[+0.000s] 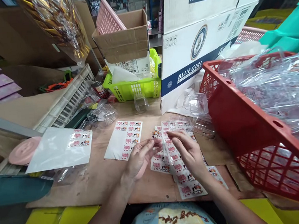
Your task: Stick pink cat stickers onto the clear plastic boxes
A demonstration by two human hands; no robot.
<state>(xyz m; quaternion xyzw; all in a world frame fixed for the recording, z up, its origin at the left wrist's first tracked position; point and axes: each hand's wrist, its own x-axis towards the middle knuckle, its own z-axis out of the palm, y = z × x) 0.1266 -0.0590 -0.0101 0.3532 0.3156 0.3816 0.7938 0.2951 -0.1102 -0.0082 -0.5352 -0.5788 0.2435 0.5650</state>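
My left hand point(142, 156) is over the middle of the table, thumb and fingers closed in a pinch. Whatever lies between its fingertips is too small or clear to make out. Facing it is my right hand point(189, 152), its fingers bent and its thumb near the index finger; I cannot make out what it holds. Beneath and between the hands lie overlapping sheets of cat stickers point(178, 166). Left of them rests a partly used sticker sheet point(115, 142). Another, mostly bare sticker sheet point(61, 150) lies farther left.
A red basket point(244, 101) full of clear plastic boxes stands at the right. Small clear boxes point(197, 103) lie beside it. Behind are a white beer carton point(180, 47), a green basket point(137, 88) and a cardboard box point(123, 41). A pink round lid point(23, 151) sits left.
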